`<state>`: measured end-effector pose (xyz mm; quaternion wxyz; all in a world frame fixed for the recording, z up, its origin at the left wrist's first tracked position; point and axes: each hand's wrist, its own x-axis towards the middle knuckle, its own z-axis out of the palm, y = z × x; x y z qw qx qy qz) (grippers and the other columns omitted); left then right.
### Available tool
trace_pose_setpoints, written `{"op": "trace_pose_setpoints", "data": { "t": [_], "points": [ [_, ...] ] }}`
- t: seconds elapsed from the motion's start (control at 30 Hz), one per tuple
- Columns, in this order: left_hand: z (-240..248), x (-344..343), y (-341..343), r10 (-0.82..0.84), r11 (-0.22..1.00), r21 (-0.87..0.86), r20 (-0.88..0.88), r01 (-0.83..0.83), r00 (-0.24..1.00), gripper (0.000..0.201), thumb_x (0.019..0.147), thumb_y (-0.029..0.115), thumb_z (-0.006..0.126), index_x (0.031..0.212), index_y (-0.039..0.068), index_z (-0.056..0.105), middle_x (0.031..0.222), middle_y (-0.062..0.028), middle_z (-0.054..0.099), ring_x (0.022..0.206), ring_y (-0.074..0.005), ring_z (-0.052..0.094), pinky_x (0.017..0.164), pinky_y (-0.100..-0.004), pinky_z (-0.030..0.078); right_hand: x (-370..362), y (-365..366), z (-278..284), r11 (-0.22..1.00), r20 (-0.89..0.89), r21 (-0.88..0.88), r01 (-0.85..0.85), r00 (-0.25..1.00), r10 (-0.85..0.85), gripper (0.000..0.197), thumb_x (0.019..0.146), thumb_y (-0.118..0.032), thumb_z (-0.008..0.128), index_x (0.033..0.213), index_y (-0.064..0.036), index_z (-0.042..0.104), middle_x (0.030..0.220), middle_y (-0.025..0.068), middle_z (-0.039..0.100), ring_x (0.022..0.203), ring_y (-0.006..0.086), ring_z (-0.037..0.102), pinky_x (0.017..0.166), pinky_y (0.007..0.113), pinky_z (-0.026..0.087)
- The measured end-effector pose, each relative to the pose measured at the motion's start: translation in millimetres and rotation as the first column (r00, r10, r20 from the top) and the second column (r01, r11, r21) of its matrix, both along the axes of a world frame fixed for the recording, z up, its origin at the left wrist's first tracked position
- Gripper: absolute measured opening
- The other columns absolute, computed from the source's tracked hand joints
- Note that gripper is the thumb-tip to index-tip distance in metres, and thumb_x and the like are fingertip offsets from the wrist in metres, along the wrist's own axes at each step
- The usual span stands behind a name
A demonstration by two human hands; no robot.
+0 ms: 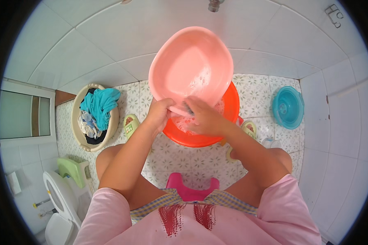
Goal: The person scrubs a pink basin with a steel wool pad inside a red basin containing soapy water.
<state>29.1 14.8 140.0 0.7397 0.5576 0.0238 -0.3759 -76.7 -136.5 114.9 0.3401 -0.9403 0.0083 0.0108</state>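
Observation:
A pink basin [180, 61] is held up and tilted over an orange basin [235, 108], with its inside facing me and white suds on the lower part. My left hand [161, 111] grips its near rim, thumb over the edge. Closed beside it, my right hand [204, 116] presses a small brush [188, 108] with dark bristles against the inside near that rim. Fingers hide most of the brush, and the hand is slightly blurred. Foamy water [184, 124] shows in the orange basin below.
On the left stands a beige laundry basket [76, 118] of clothes, with a toilet [63, 196] and green stool [71, 171] nearer. A blue basin [288, 108] sits right by the wall. Under me is a pink stool [192, 190]; a tap [214, 5] juts from the far wall.

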Motion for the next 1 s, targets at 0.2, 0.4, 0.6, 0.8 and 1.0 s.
{"op": "trace_pose_setpoints", "data": {
  "t": [0.2, 0.4, 0.6, 0.8, 1.0],
  "points": [
    [-7, -4, 0, -0.044, 0.999, -0.016, -0.079, 0.043, 0.996, 0.047, 0.088, 0.009, 0.054, 0.13, 0.0, 0.036, 0.116, -0.0139, 0.055, 0.104, -0.0245, 0.06, 0.087, -0.0374, 0.054, 5, -16, -5, 0.893, -0.098, 0.449, 0.01, 0.994, 0.038, 0.043, 0.077, -0.004, 0.056, 0.12, 0.0014, 0.055, 0.131, 0.0171, 0.048, 0.127, 0.033, 0.041, 0.106, 0.041, 0.034],
    [-8, -5, -2, -0.03, 0.999, -0.036, -0.002, 0.03, 1.0, 0.047, 0.091, 0.015, 0.055, 0.132, 0.001, 0.035, 0.123, -0.0152, 0.053, 0.107, -0.0267, 0.059, 0.08, -0.0404, 0.057, 6, -31, -11, 0.963, 0.116, -0.263, 0.065, 0.993, -0.035, 0.034, 0.074, 0.0, 0.059, 0.106, -0.0082, 0.063, 0.118, 0.009, 0.057, 0.112, 0.0281, 0.049, 0.098, 0.037, 0.041],
    [-5, -13, -4, -0.07, 0.997, -0.035, -0.094, 0.067, 0.993, 0.048, 0.09, 0.016, 0.056, 0.131, 0.001, 0.037, 0.124, -0.0162, 0.052, 0.106, -0.0278, 0.06, 0.081, -0.0432, 0.057, 10, -28, -24, 0.955, 0.2, -0.198, 0.22, 0.963, -0.18, 0.026, 0.071, -0.001, 0.062, 0.096, -0.009, 0.064, 0.111, 0.006, 0.055, 0.101, 0.0285, 0.051, 0.089, 0.038, 0.045],
    [-4, -18, -1, -0.136, 0.991, -0.005, -0.139, 0.136, 0.981, 0.048, 0.084, 0.005, 0.052, 0.13, 0.002, 0.039, 0.124, -0.0142, 0.051, 0.109, -0.0256, 0.057, 0.084, -0.0381, 0.055, 12, -22, -22, 0.974, 0.156, -0.061, 0.219, 0.966, -0.207, 0.028, 0.068, 0.002, 0.064, 0.094, -0.008, 0.063, 0.11, 0.0063, 0.052, 0.101, 0.0287, 0.051, 0.083, 0.039, 0.047],
    [0, -25, -3, -0.07, 0.995, 0.071, -0.013, 0.071, 0.997, 0.052, 0.077, 0.001, 0.051, 0.127, 0.0, 0.04, 0.114, -0.0124, 0.054, 0.099, -0.0225, 0.059, 0.078, -0.037, 0.054, 12, -25, -14, 0.968, 0.117, -0.189, 0.167, 0.982, -0.147, 0.031, 0.069, 0.002, 0.064, 0.099, -0.0079, 0.063, 0.109, 0.0084, 0.054, 0.098, 0.0281, 0.053, 0.081, 0.037, 0.049]
  ]
}}
